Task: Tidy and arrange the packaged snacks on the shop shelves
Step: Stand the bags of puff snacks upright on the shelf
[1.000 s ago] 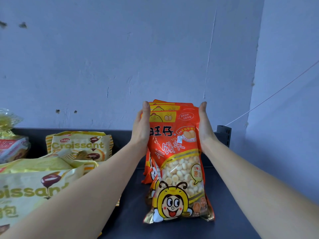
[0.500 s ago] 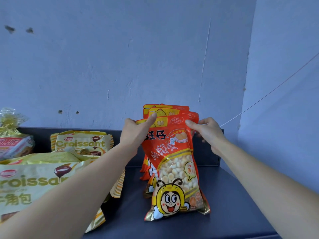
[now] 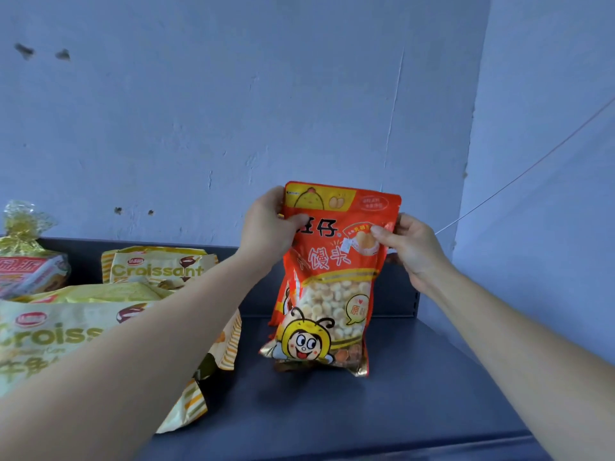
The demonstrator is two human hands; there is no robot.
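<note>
- The left hand (image 3: 270,224) grips the upper left corner of a glossy orange-red plastic snack bag (image 3: 332,271); the thumb lies across the printed front, the fingers curl behind
- The right hand (image 3: 414,249) pinches the bag's upper right edge between thumb and forefinger; the other fingers are tucked behind
- The bag stands upright between both hands, front towards the camera; a clear window shows small pale round biscuits, and a yellow cartoon bee sits at the bottom; its gold-edged foot meets the dark blue-grey metal shelf (image 3: 382,414)
- Just behind it, more orange-red bags of the same kind (image 3: 282,294) peek out at the left edge
- To the left lie yellow-and-white croissant bags; a large near one (image 3: 50,337) under the left forearm, another (image 3: 156,266) at the back
- At the far left sits a red packet with gold crinkled wrap (image 3: 26,261)
- A pale blue plastered wall (image 3: 233,111) rises behind
</note>
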